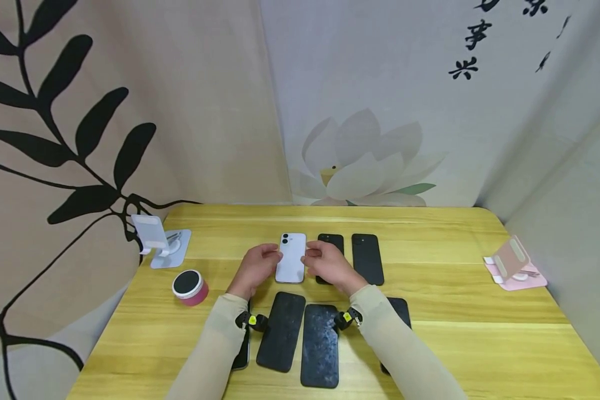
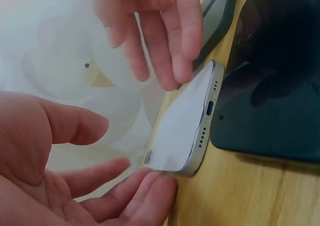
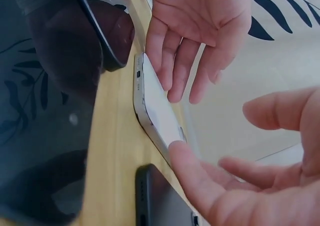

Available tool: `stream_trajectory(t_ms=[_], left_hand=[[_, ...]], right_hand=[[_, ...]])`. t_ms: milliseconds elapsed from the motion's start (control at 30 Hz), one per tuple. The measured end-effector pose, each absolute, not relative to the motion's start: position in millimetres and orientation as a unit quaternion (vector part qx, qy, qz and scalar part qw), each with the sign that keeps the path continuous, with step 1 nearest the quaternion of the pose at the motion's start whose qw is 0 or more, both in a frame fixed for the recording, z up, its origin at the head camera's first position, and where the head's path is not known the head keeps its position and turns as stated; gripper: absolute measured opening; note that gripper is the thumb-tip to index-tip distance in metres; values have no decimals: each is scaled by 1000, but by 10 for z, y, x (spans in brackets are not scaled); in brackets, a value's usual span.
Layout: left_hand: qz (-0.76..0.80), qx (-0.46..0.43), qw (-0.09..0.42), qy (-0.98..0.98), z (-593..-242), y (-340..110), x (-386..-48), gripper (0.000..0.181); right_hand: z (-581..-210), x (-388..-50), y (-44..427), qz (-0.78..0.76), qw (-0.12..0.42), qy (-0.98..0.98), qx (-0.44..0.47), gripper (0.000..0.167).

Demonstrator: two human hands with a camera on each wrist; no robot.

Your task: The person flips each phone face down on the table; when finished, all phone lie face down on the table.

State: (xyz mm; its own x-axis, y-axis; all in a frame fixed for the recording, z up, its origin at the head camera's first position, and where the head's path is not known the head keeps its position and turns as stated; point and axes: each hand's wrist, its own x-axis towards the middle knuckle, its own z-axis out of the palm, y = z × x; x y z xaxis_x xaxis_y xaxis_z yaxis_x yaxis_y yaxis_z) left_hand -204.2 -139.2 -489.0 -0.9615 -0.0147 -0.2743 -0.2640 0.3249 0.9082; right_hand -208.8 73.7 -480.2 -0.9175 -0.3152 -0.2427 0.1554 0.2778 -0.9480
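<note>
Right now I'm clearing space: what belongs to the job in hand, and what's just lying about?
Likely the job:
- white smartphone being handled
- black smartphones beside it
- nearer dark smartphones

Seemingly lying about:
- pink jar
- white phone stand
- pink phone stand

Room lies behind the white phone (image 1: 291,264), dark phones (image 1: 281,331) before it.

White phone (image 1: 291,261) lies back up on the wood-grain table (image 1: 455,261), w/ dual cams at its far L corner. Bottom edge (charging port + spkr holes, pale rim) faces the near side; it's just L of two blk phones (image 1: 367,258).
</note>
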Motion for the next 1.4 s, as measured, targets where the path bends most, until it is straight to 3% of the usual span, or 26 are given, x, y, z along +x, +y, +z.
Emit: stream_trajectory(t_ms=[300,667,900,1400], left_hand=[[556,-57,68,826,-4836,-1211,-1886,39],[578,-6,116,808,-4825,-890,-1534,35],[611,32,160,775,-4788,-715,-1291,37],[662,45,246,706,-4770,-265,-948,36]], right_hand=[[-4669,-1961,924,-583,172,790,-75,46],[-4610,-1648,1434,-575,144,802,-75,43],[-4629,-1437,1736,-568,144,808,-70,50],[-4762,-1008,2108,-571,154,806,-24,48]])
